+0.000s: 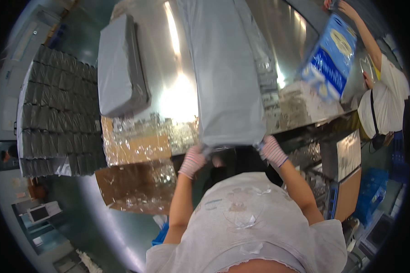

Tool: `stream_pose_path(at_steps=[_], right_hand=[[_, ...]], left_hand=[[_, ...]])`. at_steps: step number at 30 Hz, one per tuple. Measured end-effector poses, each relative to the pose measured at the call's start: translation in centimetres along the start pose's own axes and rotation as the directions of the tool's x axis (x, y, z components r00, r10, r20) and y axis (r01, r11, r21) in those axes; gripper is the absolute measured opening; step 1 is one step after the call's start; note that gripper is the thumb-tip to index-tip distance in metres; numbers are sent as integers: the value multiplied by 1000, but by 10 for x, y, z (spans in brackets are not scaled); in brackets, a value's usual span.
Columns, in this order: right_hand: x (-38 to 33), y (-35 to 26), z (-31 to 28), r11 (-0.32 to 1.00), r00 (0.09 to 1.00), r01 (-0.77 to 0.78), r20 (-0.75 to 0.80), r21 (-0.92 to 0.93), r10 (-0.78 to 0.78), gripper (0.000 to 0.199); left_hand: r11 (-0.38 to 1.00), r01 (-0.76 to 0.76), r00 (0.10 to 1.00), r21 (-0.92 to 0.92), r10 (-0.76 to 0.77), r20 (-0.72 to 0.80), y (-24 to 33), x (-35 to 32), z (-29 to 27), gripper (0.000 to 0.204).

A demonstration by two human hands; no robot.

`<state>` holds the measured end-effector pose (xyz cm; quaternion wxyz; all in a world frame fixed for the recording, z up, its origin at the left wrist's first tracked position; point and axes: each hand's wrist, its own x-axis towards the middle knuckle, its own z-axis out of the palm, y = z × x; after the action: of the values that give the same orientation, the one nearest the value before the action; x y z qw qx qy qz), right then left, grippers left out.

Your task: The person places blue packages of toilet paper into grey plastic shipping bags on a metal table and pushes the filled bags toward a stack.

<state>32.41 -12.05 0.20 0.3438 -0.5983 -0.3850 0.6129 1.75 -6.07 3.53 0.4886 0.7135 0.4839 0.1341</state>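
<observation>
Long grey bag (230, 77) gripped at its near corners

Smooth and dull, it lies lengthwise on the shiny metal desk (161, 54). The gloved left hand (194, 160) and right hand (273, 152) each pinch a corner. The upper edge cuts off its far end; exact finger placement is blurred.

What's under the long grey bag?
The shiny table shows on both sides of the grey bag, so it's probably underneath. The left hand and right hand grip its near end. Anything directly beneath is covered.
</observation>
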Motion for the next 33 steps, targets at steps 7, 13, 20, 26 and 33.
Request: stream_pose_path(at_steps=[7, 13, 20, 26, 33], right_hand=[[-35, 13, -66, 942, 976, 4, -205, -334, -77, 51], [4, 39, -34, 827, 969, -148, -247, -542, 11, 34], [-33, 30, -22, 928, 952, -171, -189, 330, 242, 28], [-34, 58, -38, 999, 992, -27, -123, 32, 31, 29], [-38, 45, -26, 996, 981, 58, -181, -74, -70, 25]], left_hand=[[856, 292, 901, -426, -396, -177, -40, -62, -15, 55], [880, 292, 931, 374, -171, -323, -43, -2, 11, 45], [735, 590, 805, -334, -563, 185, -19, -78, -16, 18], [990, 17, 999, -139, -12, 31, 64, -15, 38, 21], [868, -180, 925, 462, -11, 380, 48, 44, 92, 28]])
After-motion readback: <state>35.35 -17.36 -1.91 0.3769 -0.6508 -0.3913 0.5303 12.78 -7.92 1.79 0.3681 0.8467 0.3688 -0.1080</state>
